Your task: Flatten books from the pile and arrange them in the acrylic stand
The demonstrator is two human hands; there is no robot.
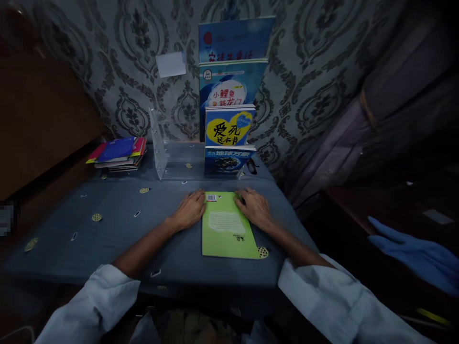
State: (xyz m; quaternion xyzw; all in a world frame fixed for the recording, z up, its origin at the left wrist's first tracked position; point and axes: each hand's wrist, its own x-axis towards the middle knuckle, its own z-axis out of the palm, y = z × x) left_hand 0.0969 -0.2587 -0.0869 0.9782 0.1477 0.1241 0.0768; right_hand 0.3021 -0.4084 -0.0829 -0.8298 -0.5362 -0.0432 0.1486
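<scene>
A light green book (225, 243) lies on the dark blue tablecloth with a barcode at its far left corner. The print on its cover appears upside down. My left hand (190, 210) holds the book's far left edge, fingers curled at the corner. On the opposite side, my right hand (255, 208) grips the far right edge with its thumb on the cover. Just beyond, a clear acrylic rack (158, 148) carries several books in stepped tiers, the lowest a dark blue book (226, 164) and above it a blue book with a yellow heart (229, 126).
A stack of colourful books (120, 152) sits at the table's back left. The table (118, 243) meets a patterned wall with a white card (171, 65). At right are a purple curtain (337, 138) and a blue glove (416, 253). Dark glasses (252, 166) lie beside the rack.
</scene>
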